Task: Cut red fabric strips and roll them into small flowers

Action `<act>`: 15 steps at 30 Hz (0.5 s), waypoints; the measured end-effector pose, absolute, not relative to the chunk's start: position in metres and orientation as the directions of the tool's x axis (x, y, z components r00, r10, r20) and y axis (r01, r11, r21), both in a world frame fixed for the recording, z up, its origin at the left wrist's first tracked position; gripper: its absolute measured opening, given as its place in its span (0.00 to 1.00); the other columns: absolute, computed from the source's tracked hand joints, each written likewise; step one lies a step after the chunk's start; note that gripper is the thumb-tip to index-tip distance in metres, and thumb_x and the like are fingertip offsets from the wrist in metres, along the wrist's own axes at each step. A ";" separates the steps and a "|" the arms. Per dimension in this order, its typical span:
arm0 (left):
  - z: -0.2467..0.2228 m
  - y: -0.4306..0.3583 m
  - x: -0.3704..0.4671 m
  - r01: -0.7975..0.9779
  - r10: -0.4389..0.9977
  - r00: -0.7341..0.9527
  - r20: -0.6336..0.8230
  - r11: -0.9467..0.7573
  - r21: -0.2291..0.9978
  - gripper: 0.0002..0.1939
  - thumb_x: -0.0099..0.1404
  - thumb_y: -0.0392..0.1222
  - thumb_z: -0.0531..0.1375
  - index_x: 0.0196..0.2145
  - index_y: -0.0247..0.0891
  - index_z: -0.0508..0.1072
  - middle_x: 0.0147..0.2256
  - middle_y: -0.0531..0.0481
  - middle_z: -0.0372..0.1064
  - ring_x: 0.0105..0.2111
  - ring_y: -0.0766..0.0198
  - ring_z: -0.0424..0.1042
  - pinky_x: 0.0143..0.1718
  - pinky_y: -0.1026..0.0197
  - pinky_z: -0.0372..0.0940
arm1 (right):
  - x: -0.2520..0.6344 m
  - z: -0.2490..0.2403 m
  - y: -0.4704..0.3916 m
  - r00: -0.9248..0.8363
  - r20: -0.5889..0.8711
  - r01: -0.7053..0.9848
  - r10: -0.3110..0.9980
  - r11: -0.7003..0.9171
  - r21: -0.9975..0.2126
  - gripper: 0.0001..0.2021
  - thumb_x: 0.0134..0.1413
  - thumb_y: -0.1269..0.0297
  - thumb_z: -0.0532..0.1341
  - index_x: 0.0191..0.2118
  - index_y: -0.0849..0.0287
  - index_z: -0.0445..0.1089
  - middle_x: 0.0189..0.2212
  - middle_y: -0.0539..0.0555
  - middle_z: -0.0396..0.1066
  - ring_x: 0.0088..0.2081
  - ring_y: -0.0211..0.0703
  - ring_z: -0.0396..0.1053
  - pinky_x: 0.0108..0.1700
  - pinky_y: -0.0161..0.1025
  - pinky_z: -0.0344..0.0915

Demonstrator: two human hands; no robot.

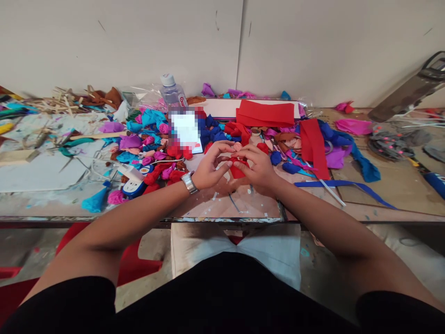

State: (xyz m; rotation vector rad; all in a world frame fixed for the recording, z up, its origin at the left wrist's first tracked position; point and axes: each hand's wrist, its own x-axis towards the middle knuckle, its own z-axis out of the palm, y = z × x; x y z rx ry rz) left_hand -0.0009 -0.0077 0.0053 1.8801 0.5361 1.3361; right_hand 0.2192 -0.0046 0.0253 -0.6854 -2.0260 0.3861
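Both of my hands meet over the middle of the table, on a piece of red crepe paper point(238, 170). My left hand point(212, 168), with a metal watch at the wrist, pinches the paper's left side between thumb and fingers. From the right, my right hand point(257, 168) grips the same piece, fingers curled over its top. The lower end of the red paper hangs below my thumbs; its upper part is partly hidden by my fingers. Close behind lie a roll of tape point(256, 132) and folded red paper strips point(266, 113).
Crumpled paper flowers point(153, 125) in blue, pink and red heap up on the left, around a lit phone point(186, 129) and a water bottle point(173, 95). A power strip point(134, 185) sits nearer. Rightward are a blue strip point(361, 187), cardboard point(378, 162) and a dark flask point(406, 88).
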 end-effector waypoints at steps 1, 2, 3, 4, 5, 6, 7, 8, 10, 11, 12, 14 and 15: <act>0.005 -0.007 0.000 -0.099 0.718 0.364 0.593 -0.604 0.791 0.22 0.74 0.53 0.67 0.59 0.43 0.71 0.64 0.38 0.67 0.64 0.52 0.72 0.61 0.50 0.74 | 0.219 0.025 -0.005 -0.400 0.681 0.318 0.613 0.790 -0.524 0.15 0.72 0.49 0.65 0.51 0.52 0.82 0.47 0.58 0.79 0.50 0.52 0.77 0.55 0.51 0.75; 0.005 -0.006 0.000 -0.114 0.732 0.374 0.569 -0.573 0.812 0.22 0.73 0.52 0.68 0.59 0.43 0.71 0.62 0.38 0.69 0.62 0.54 0.74 0.59 0.52 0.75 | 0.220 0.025 -0.004 -0.392 0.683 0.319 0.617 0.787 -0.528 0.15 0.71 0.49 0.65 0.51 0.52 0.82 0.47 0.58 0.80 0.50 0.52 0.77 0.55 0.52 0.75; 0.004 -0.006 0.000 -0.130 0.746 0.391 0.539 -0.534 0.835 0.23 0.73 0.52 0.69 0.60 0.43 0.71 0.60 0.39 0.72 0.60 0.55 0.76 0.58 0.54 0.75 | 0.220 0.024 -0.004 -0.387 0.686 0.317 0.616 0.787 -0.529 0.15 0.72 0.49 0.65 0.51 0.53 0.81 0.46 0.58 0.80 0.50 0.52 0.77 0.55 0.52 0.75; 0.004 -0.005 0.001 -0.143 0.760 0.412 0.502 -0.491 0.860 0.23 0.73 0.52 0.69 0.59 0.42 0.71 0.57 0.40 0.75 0.57 0.57 0.78 0.56 0.56 0.75 | 0.220 0.024 -0.004 -0.384 0.688 0.314 0.615 0.788 -0.529 0.14 0.72 0.50 0.65 0.51 0.53 0.81 0.46 0.58 0.80 0.50 0.52 0.78 0.55 0.52 0.75; 0.004 -0.004 0.001 -0.150 0.774 0.431 0.464 -0.446 0.882 0.22 0.73 0.52 0.69 0.58 0.41 0.72 0.54 0.41 0.77 0.54 0.58 0.79 0.54 0.57 0.75 | 0.221 0.024 -0.004 -0.382 0.690 0.311 0.615 0.789 -0.530 0.14 0.72 0.50 0.65 0.51 0.53 0.81 0.46 0.58 0.80 0.50 0.52 0.78 0.55 0.52 0.75; 0.004 -0.004 0.000 -0.154 0.787 0.443 0.429 -0.404 0.902 0.21 0.73 0.52 0.69 0.57 0.40 0.73 0.52 0.42 0.79 0.51 0.59 0.80 0.53 0.58 0.75 | 0.221 0.023 -0.004 -0.381 0.690 0.310 0.615 0.788 -0.532 0.14 0.72 0.50 0.65 0.51 0.53 0.81 0.46 0.58 0.80 0.49 0.52 0.78 0.55 0.51 0.75; 0.004 -0.004 0.000 -0.155 0.800 0.447 0.401 -0.372 0.915 0.21 0.72 0.53 0.69 0.56 0.39 0.74 0.49 0.42 0.79 0.49 0.60 0.81 0.51 0.58 0.75 | 0.221 0.023 -0.004 -0.381 0.687 0.312 0.619 0.786 -0.534 0.14 0.71 0.50 0.65 0.51 0.53 0.81 0.45 0.57 0.80 0.49 0.52 0.78 0.55 0.51 0.75; 0.005 -0.004 0.000 -0.155 0.811 0.443 0.382 -0.350 0.924 0.21 0.72 0.53 0.70 0.54 0.39 0.75 0.48 0.43 0.80 0.47 0.61 0.81 0.50 0.59 0.75 | 0.221 0.023 -0.004 -0.382 0.682 0.314 0.623 0.782 -0.538 0.15 0.71 0.49 0.65 0.51 0.53 0.81 0.46 0.57 0.81 0.49 0.52 0.78 0.55 0.51 0.75; 0.006 -0.004 -0.001 -0.155 0.827 0.431 0.363 -0.328 0.932 0.21 0.71 0.53 0.70 0.53 0.38 0.76 0.47 0.43 0.81 0.45 0.61 0.81 0.48 0.60 0.74 | 0.221 0.022 -0.004 -0.383 0.672 0.318 0.634 0.773 -0.548 0.16 0.71 0.48 0.66 0.51 0.53 0.81 0.47 0.58 0.81 0.49 0.52 0.78 0.55 0.51 0.74; 0.007 -0.005 -0.001 -0.157 0.830 0.425 0.361 -0.325 0.933 0.21 0.71 0.54 0.70 0.53 0.38 0.77 0.48 0.43 0.81 0.46 0.61 0.81 0.48 0.60 0.74 | 0.221 0.023 -0.004 -0.384 0.666 0.319 0.639 0.769 -0.554 0.17 0.70 0.47 0.66 0.52 0.52 0.81 0.47 0.57 0.82 0.49 0.52 0.78 0.54 0.51 0.74; 0.007 -0.005 -0.001 -0.160 0.833 0.419 0.361 -0.323 0.933 0.21 0.71 0.54 0.70 0.53 0.38 0.77 0.49 0.42 0.81 0.46 0.61 0.81 0.49 0.59 0.74 | 0.221 0.023 -0.005 -0.389 0.659 0.318 0.644 0.765 -0.560 0.17 0.70 0.46 0.66 0.53 0.52 0.80 0.46 0.57 0.82 0.47 0.51 0.78 0.52 0.50 0.74; 0.008 -0.005 -0.001 -0.165 0.837 0.409 0.364 -0.325 0.931 0.21 0.71 0.55 0.70 0.53 0.38 0.78 0.50 0.42 0.81 0.48 0.60 0.81 0.51 0.59 0.73 | 0.221 0.026 -0.007 -0.397 0.649 0.307 0.649 0.760 -0.572 0.18 0.70 0.46 0.66 0.54 0.52 0.80 0.43 0.55 0.81 0.42 0.48 0.76 0.47 0.47 0.74; 0.009 -0.005 -0.001 -0.166 0.839 0.403 0.366 -0.327 0.930 0.21 0.71 0.55 0.70 0.53 0.38 0.78 0.50 0.42 0.81 0.48 0.60 0.81 0.51 0.59 0.73 | 0.221 0.027 -0.008 -0.395 0.651 0.298 0.648 0.761 -0.576 0.18 0.70 0.47 0.66 0.55 0.52 0.79 0.42 0.54 0.81 0.40 0.46 0.75 0.45 0.45 0.74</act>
